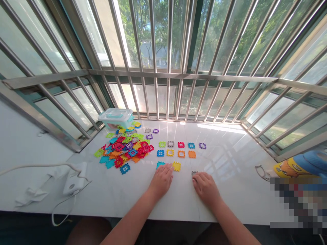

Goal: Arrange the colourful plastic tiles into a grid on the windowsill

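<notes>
On the white sill (230,160) lie square, notched plastic tiles in many colours. My left hand (161,179) rests palm down with its fingertips on a teal tile (159,164), beside a yellow tile (176,166). My right hand (205,186) lies curled on the sill, its fingertips touching a small grey tile (194,173). Beyond the hands, two neat rows of single tiles (181,149) are laid out. A loose pile of tiles (124,149) is heaped to the left.
A clear plastic box with a teal lid (116,118) stands behind the pile. A white charger with cable (73,182) lies at left. A metal ring (261,171) and a blue and yellow cushion (298,166) sit at right. Window bars (168,75) enclose the sill.
</notes>
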`<state>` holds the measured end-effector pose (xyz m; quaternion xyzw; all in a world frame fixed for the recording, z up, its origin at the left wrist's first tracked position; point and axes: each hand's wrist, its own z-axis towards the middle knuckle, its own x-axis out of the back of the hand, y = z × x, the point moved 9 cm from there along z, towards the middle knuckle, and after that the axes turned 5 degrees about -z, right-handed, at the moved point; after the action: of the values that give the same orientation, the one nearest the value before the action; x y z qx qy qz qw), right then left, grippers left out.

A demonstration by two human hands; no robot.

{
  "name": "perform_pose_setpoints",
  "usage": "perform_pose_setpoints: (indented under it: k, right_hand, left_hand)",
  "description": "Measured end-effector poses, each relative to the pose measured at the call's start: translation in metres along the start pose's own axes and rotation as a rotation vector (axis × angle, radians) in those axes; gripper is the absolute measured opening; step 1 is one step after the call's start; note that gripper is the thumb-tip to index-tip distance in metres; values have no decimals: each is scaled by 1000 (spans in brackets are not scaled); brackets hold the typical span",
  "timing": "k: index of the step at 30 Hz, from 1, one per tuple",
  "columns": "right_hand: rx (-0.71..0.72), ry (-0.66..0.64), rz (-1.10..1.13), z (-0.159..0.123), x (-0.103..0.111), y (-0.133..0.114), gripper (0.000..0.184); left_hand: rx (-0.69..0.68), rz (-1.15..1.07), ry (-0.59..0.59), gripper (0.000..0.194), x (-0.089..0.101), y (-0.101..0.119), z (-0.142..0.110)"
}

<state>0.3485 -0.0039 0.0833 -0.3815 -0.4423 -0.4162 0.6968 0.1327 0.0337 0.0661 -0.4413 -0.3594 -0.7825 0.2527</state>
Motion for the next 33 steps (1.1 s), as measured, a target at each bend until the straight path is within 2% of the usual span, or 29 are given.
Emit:
perform_pose_setpoints:
  k: [2, 4, 8, 12, 16, 21, 24, 26, 28, 33]
  right_hand:
    - [-128, 67, -60, 4, 2, 34, 24]
    - [-207, 127, -100, 11, 2, 60, 24]
    - [-255, 170, -145, 30, -9, 88, 27]
    - [-272, 137, -144, 49, -22, 98, 33]
    - [-303, 101, -122, 56, -30, 103, 39]
    - [-319, 102, -121, 55, -27, 102, 40]
    - [-312, 133, -142, 54, -19, 97, 35]
    - [-374, 152, -187, 52, -13, 98, 28]
    - [-464, 116, -243, 49, -12, 102, 25]
    - [-603, -190, -256, 46, -31, 112, 44]
  left_hand:
    - [-55, -20, -57, 46, -14, 16, 7]
    - [-48, -32, -87, 48, -24, 21, 12]
    - [72, -18, -53, 51, -28, 8, 12]
    - [122, 13, -8, 53, -21, -2, 6]
    - [101, 51, 40, 54, -10, 0, 4]
    - [152, 105, 146, 48, 7, -8, 2]
    - [170, 119, 170, 44, 17, -15, 1]
    - [213, 135, 181, 37, 26, -26, -3]
    - [289, 169, 178, 29, 37, -43, -12]
    - [427, 274, 86, 42, 56, -98, -44]
